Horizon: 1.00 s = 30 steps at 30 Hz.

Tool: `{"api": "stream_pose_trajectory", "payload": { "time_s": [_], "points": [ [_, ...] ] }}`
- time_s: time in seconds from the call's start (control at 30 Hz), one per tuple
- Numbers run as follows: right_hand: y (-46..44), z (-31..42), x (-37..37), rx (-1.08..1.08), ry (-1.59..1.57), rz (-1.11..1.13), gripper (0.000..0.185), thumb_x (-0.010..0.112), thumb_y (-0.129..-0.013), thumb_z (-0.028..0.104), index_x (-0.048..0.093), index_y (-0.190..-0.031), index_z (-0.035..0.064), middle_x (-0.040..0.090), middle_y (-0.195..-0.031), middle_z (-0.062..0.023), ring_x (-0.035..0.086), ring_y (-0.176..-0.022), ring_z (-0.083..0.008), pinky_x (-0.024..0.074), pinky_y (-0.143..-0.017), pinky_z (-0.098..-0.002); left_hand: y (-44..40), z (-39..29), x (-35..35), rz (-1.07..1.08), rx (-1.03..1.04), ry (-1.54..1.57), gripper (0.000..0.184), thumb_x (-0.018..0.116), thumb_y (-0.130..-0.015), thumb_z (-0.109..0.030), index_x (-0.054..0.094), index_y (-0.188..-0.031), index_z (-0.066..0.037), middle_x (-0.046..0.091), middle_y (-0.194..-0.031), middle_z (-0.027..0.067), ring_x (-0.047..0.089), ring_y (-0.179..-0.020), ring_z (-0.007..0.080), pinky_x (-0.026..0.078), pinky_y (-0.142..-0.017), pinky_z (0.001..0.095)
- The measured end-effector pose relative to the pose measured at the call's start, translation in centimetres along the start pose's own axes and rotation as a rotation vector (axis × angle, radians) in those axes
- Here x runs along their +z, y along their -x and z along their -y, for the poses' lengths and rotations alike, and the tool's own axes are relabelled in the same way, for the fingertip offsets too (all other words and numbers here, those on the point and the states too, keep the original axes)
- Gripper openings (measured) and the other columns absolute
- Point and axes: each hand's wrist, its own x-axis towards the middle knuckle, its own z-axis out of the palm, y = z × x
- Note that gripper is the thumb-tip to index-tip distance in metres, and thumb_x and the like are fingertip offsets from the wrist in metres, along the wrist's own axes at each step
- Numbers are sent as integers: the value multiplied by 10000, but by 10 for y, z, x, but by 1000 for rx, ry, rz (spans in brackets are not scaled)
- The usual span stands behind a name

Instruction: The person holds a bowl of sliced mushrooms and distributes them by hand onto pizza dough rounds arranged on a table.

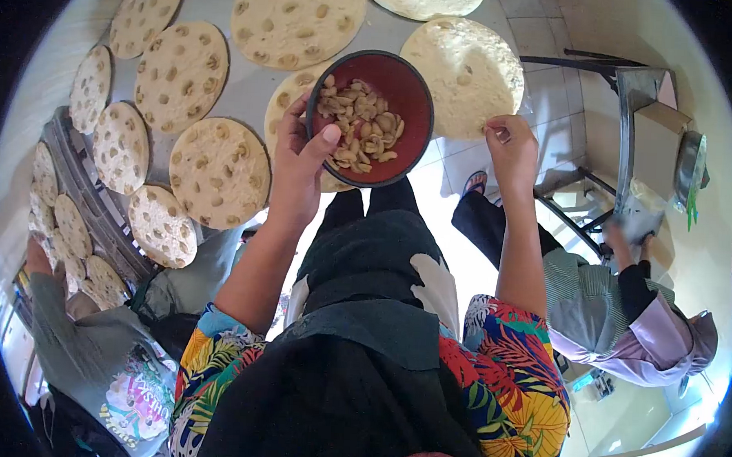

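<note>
My left hand [304, 156] grips the side of a dark-rimmed bowl [413, 92], red inside, with the thumb over its rim. Pale, flat, nut-like pieces [362, 130] lie in the bowl. My right hand [512, 149] is at the lower right edge of a round flat dough sheet [462, 77], its thumb and fingers pinched together. What sits between those fingertips is too small to make out. On that sheet only a few pieces show. Partly behind the bowl lies another dough round [283, 102] dotted with pieces.
Several dotted dough rounds [220, 173] cover the grey table [215, 38]. More rounds [72, 225] lie at far left beside a person in a grey shirt [107, 356]. At right, another person [623, 321] bends near a metal stand [628, 125] and a cardboard box [659, 147].
</note>
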Motion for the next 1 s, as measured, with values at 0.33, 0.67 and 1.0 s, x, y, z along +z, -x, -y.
{"api": "stream_pose_trajectory", "payload": {
  "time_s": [0.33, 0.67, 1.0],
  "points": [
    [16, 99, -14, -479, -30, -76, 119, 663, -750, 47, 634, -865, 40, 613, -837, -102, 597, -792, -270, 499, -690, -365, 11, 1, 2, 58, 33, -116, 731, 731, -771, -223, 329, -1346, -19, 496, -1218, 146, 520, -1110, 212, 427, -964, 342],
    [28, 126, 42, -384, 141, 330, 287, 651, -721, 149, 578, -960, 9, 608, -853, -177, 599, -829, -351, 483, -706, -436, 17, 13, 4, 109, 99, -211, 830, 786, -715, -113, 285, -1373, -48, 448, -1146, 127, 527, -1046, 203, 495, -885, 323],
    [31, 134, 54, -268, 54, 333, 269, 645, -690, 86, 542, -919, -9, 603, -867, -191, 604, -828, -357, 501, -706, -434, 17, 26, 7, 101, 207, -206, 849, 787, -721, -154, 265, -1381, -45, 446, -1179, 123, 508, -1092, 201, 476, -905, 324]
  ]
}}
